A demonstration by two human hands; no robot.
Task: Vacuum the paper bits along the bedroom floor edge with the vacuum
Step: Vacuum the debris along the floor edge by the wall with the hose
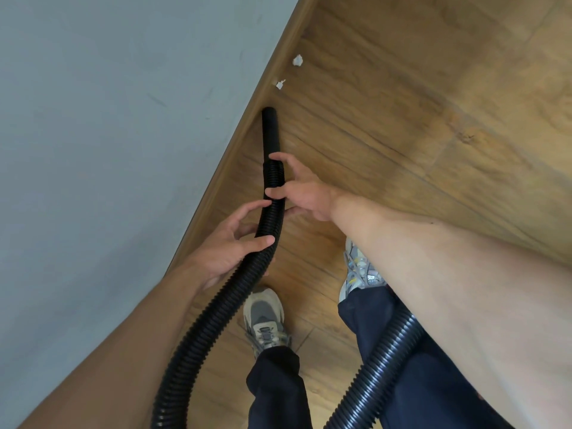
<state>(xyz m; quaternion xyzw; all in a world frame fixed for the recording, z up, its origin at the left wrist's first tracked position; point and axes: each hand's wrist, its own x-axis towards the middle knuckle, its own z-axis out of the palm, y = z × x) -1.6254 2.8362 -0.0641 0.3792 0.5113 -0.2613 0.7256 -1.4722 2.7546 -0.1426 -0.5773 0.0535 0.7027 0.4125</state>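
Observation:
A black ribbed vacuum hose (216, 308) ends in a smooth black nozzle (270, 128) whose tip rests on the wooden floor beside the skirting board. My right hand (301, 188) pinches the hose just behind the nozzle. Lower down, my left hand (230, 243) wraps around the hose. Two white paper bits lie along the floor edge beyond the nozzle tip: the nearer paper bit (280, 84) and the farther paper bit (297, 60).
A grey-blue wall (108, 119) fills the left, with a wooden skirting board (247, 97) running diagonally. Wood-plank floor (433, 103) spreads to the right. My two grey shoes (266, 320) and dark trousers stand below, and the hose loops back past my right leg (380, 357).

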